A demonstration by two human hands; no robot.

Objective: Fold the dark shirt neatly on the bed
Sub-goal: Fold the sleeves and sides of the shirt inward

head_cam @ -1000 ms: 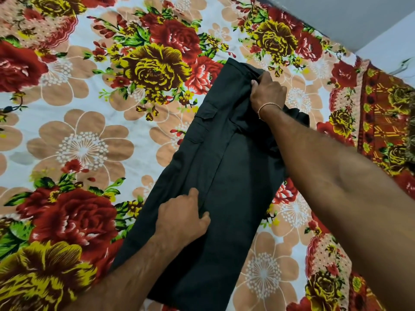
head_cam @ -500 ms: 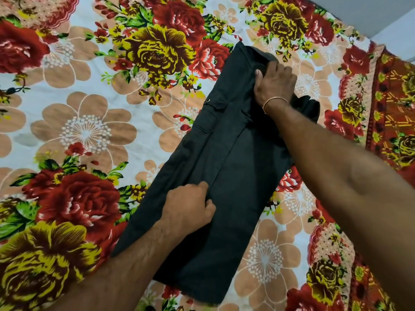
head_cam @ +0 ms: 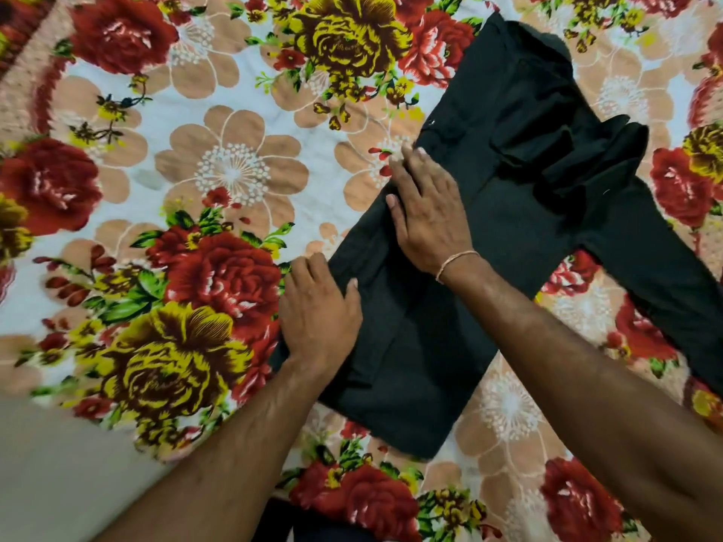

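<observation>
Near the bed's (head_cam: 234, 123) front edge, right of centre, the dark shirt (head_cam: 485, 236) lies folded in a long strip w/ one sleeve trailing right. Wide floral bedsheet (head_cam: 164, 213) lies bare to the left; pale floor (head_cam: 58, 463) at the bottom-left corner. Left hand (head_cam: 319, 312) and right hand (head_cam: 428, 211) press flat, fingers straight, on the shirt's left edge, gripping nothing.

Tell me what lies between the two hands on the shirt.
Head view: only dark shirt fabric, a creased folded edge, runs between the left hand and right hand.
</observation>
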